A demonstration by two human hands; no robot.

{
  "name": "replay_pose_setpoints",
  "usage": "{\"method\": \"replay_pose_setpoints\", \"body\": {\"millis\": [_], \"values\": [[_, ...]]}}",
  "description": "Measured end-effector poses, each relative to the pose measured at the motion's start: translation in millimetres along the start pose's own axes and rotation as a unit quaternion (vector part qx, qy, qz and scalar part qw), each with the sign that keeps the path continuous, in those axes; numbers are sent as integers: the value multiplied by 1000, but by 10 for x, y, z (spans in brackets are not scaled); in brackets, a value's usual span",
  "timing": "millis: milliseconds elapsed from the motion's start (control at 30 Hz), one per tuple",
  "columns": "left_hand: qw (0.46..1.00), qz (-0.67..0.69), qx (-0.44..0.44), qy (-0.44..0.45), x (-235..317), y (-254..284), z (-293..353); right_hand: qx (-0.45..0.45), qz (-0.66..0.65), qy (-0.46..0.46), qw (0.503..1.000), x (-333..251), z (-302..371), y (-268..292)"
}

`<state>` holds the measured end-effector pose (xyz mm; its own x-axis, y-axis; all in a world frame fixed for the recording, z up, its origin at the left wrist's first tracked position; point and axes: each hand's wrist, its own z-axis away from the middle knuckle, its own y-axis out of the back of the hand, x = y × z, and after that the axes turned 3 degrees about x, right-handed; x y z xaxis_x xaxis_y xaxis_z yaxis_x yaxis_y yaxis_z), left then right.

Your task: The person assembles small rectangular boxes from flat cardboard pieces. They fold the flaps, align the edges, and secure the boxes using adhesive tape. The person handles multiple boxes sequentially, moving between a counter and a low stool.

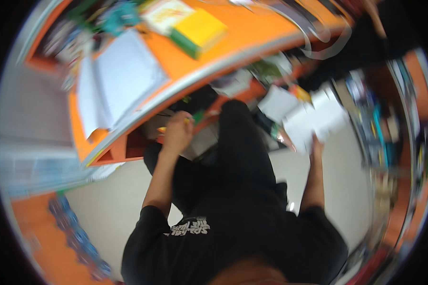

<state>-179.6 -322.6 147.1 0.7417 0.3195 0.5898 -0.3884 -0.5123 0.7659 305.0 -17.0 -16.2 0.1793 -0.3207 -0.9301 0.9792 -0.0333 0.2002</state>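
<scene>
My left hand [178, 134] is under the front edge of the orange desk [252, 35], beside its open lower shelf. Its fingers are curled, with small yellow, orange and green bits showing around them; blur hides what they hold. Out to the right, my right hand [317, 148] grips the lower edge of a white sheet [314, 121] that looks like stiff paper with an uneven, notched outline. Another white piece [277, 103] lies just left of that sheet. Near it shows a small clear and green item [280, 135], too blurred to name.
On the desk lie white papers [126, 71] and a yellow, green and white box [195, 33]. Blue-tinted bottles [76, 232] line the floor at left. Crowded shelves [375, 128] stand at right. A person in dark clothes [366, 42] is at the upper right.
</scene>
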Motion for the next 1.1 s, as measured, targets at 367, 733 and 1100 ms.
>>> {"method": "replay_pose_setpoints", "body": {"millis": [367,733,1100], "values": [[997,43,-8,64,-49,-21,226,48,-133,37,989,-814,-139,-200],[994,39,-12,105,-149,40,249,-19,-127,116,985,-2058,517,297],[987,6,53,-150,728,-235,-112,-88,-186,7,979,-2340,-276,-380]]}}
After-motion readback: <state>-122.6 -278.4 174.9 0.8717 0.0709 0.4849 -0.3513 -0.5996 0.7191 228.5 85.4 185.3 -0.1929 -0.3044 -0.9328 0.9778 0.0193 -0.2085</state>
